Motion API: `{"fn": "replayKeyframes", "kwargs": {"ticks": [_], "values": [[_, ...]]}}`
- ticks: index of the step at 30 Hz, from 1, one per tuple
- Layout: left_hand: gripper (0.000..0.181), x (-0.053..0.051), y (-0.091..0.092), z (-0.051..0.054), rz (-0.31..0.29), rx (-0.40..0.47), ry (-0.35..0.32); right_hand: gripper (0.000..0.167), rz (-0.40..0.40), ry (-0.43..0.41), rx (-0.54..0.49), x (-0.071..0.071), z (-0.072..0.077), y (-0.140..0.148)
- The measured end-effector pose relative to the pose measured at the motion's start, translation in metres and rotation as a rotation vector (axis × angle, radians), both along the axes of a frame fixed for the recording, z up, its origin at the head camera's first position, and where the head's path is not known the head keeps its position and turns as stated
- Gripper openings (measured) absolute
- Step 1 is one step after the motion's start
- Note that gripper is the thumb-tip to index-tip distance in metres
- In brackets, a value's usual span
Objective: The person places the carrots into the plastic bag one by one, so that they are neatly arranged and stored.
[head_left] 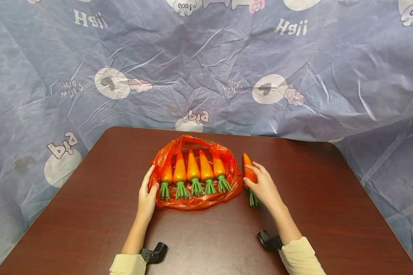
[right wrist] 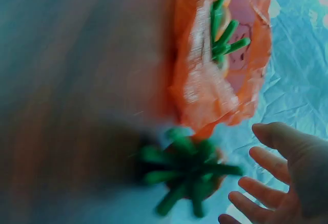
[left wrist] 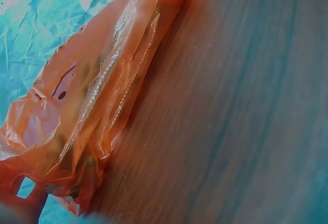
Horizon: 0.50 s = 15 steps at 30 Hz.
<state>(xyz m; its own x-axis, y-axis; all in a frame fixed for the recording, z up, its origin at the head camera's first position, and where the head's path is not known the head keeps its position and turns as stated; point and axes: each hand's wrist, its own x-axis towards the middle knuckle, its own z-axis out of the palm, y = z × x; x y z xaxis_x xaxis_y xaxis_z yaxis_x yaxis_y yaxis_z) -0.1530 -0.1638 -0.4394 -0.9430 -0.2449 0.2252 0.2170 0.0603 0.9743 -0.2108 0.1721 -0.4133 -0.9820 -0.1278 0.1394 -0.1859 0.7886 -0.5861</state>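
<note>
A thin orange-red plastic bag (head_left: 197,205) lies with its mouth spread wide. Several orange carrots (head_left: 193,168) with green stems lie side by side inside it, tips pointing away from me. At the bag's left edge, my left hand (head_left: 147,196) holds the plastic (left wrist: 110,75) between thumb and fingers. Right of the bag lies a single carrot (head_left: 250,173) on the table. Over it reaches my right hand (head_left: 265,187); in the right wrist view the fingers are spread beside the carrot's green stems (right wrist: 189,167), with a gap between. The carrot's body is mostly hidden there.
The dark brown wooden table (head_left: 89,214) extends around the bag on all sides. Behind it hangs a crumpled blue-grey printed cloth (head_left: 199,57). A black wrist strap (head_left: 155,253) sits on the left forearm, another black strap (head_left: 270,241) on the right.
</note>
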Motion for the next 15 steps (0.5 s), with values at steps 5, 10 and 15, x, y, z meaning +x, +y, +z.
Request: {"fn": "replayKeyframes", "kwargs": {"ticks": [5,10,15], "values": [[0.055,-0.004,-0.002,-0.012,0.003,-0.014,0.016,0.048,0.012,-0.023,-0.042,0.005,-0.013,0.011],[0.055,-0.006,-0.003,-0.015,0.002,-0.014,0.041,0.048,0.043,-0.018,-0.072,0.008,-0.022,0.018],[0.055,-0.005,-0.003,-0.014,0.009,-0.014,0.027,0.049,0.053,-0.02,-0.077,0.01,-0.03,0.02]]}}
